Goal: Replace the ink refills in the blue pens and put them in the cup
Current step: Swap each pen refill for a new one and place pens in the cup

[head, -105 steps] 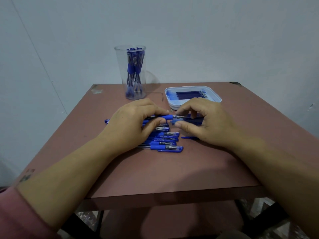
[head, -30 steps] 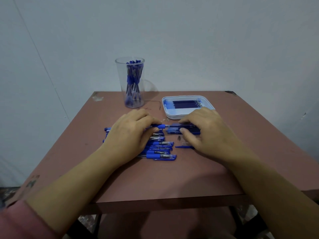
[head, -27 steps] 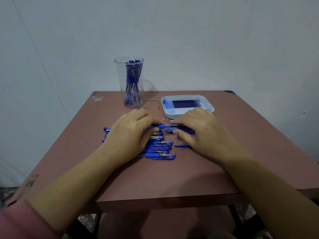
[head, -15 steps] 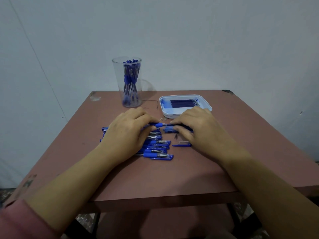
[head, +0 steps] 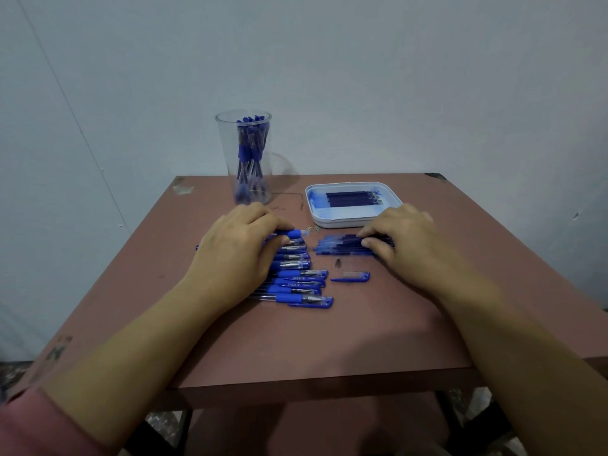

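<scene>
My left hand grips a blue pen barrel by its grip end, above a row of several blue pens lying side by side. My right hand sits apart to the right, thumb and fingers pinching a dark ink refill on a small pile of refills. A loose blue cap and a small metal tip lie in front of that pile. The clear cup with several pens stands at the back left.
A white tray holding more dark refills sits behind my right hand. Tiny springs lie between tray and pens. The brown table ends at a front edge near me; the wall is close behind.
My hands were joined at one pen; now my right hand has drawn away to the right onto the refill pile. My left hand stays on the pen barrel.
</scene>
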